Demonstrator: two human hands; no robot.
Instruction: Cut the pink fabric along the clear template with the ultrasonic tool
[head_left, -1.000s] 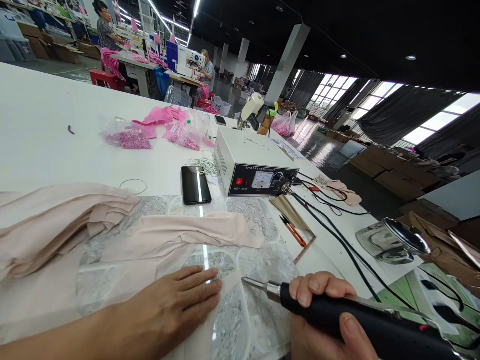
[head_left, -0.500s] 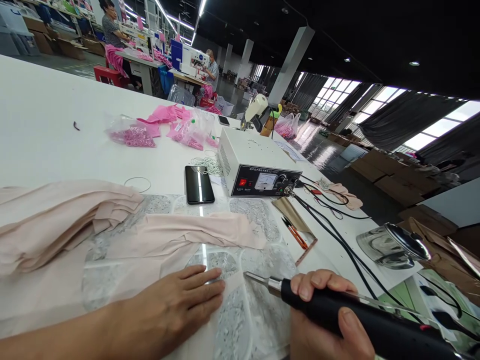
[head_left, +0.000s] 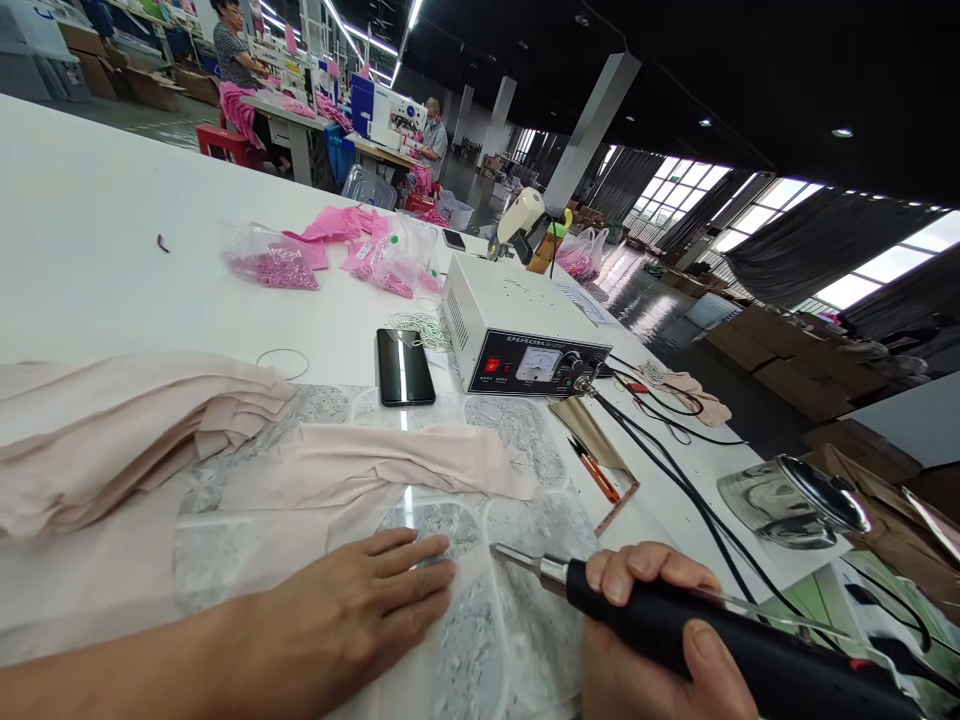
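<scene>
My left hand (head_left: 375, 610) lies flat with its fingers stretched out, pressing a pale pink fabric strip (head_left: 472, 566) onto the stone-patterned mat (head_left: 525, 640). My right hand (head_left: 660, 620) is wrapped round a black handheld ultrasonic cutter (head_left: 637, 612). The cutter's metal tip meets the strip's end, or lies right beside it, a short way right of my left fingertips. Beyond my left hand a folded piece of pale pink fabric (head_left: 420, 455) rests on the mat. A thicker pile of the same fabric (head_left: 127, 430) is at the left.
A phone (head_left: 405, 368) lies before the white ultrasonic control box (head_left: 536, 355), from which black cables run right. Orange-handled snips (head_left: 596, 472), a glass jar (head_left: 787, 500) and bags of pink pieces (head_left: 274, 262) are on the table. Two people work at sewing machines behind.
The whole view has shifted slightly to the right. Both hands, the cutter and the fabric keep nearly the same positions relative to one another.
</scene>
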